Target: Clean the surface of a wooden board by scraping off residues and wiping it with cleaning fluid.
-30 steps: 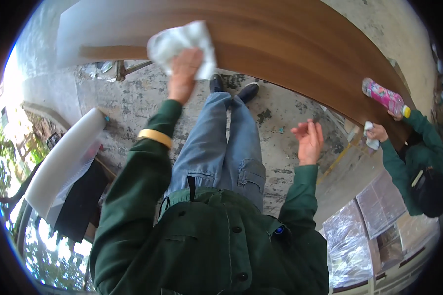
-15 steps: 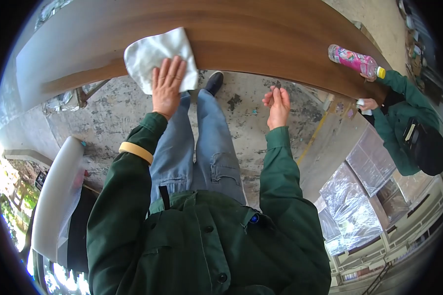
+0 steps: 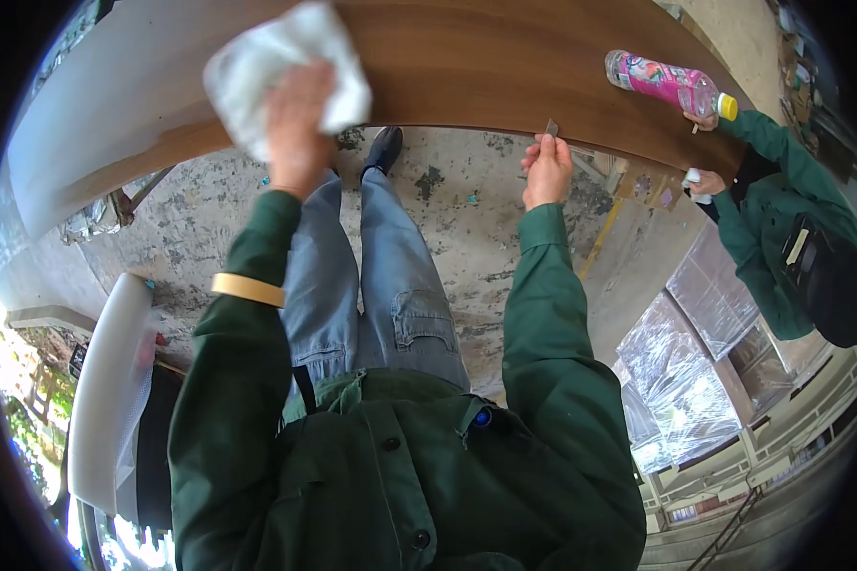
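Gripping: left hand [image 3: 295,128] is clutching one white cloth [image 3: 281,71], fingers curled over its crumpled middle, pressing it onto the brown board [image 3: 467,67]. Left arm is reaching forward and up, green sleeve ending at a yellow wristband [image 3: 248,288]. Right hand [image 3: 546,169] is pinching one small grey piece [image 3: 551,127] between fingertips, grip closed on it, holding it against the board's near edge; right arm is stretching straight ahead.

Cloth: white, rumpled, spreading wider than the hand, lying on the board's left part where the wood grain is meeting a pale, glaring patch.

Board: one, long, brown wood-grain, curving across the top of the view.

Bottle [image 3: 671,84]: one, pink with a yellow cap, lying on its side on the board at right, a co-worker's hand [image 3: 705,121] touching it near the cap.

Co-worker: one, in green, at right, the other hand [image 3: 700,184] holding something white.

Floor [image 3: 467,219]: grey, stained concrete beneath.
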Motion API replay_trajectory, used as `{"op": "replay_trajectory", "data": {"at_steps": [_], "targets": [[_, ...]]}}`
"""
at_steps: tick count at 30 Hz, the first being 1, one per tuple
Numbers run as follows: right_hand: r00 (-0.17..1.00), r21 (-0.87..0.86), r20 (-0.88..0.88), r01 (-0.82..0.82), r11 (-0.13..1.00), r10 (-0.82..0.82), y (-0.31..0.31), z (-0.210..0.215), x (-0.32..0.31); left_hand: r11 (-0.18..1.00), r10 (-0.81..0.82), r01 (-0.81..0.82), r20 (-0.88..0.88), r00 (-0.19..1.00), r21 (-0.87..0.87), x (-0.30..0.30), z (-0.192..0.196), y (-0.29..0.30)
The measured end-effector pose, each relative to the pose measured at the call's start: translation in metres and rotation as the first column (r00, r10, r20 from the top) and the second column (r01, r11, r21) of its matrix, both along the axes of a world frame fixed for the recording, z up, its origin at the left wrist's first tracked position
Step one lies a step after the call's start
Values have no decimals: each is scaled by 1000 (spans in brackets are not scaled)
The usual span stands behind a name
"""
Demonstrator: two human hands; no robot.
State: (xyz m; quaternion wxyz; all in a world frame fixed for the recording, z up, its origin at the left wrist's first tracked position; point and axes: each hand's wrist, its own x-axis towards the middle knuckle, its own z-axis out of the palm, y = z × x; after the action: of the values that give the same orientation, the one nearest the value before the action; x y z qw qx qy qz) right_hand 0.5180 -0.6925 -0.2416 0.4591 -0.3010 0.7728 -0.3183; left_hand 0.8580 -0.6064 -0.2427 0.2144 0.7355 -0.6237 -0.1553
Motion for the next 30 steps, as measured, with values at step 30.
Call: {"op": "replay_trajectory", "data": {"at_steps": [30], "targets": [[999, -59, 6, -49, 997, 49, 36, 6, 78, 775, 628, -607, 320, 709, -178, 156, -29, 22]]}}
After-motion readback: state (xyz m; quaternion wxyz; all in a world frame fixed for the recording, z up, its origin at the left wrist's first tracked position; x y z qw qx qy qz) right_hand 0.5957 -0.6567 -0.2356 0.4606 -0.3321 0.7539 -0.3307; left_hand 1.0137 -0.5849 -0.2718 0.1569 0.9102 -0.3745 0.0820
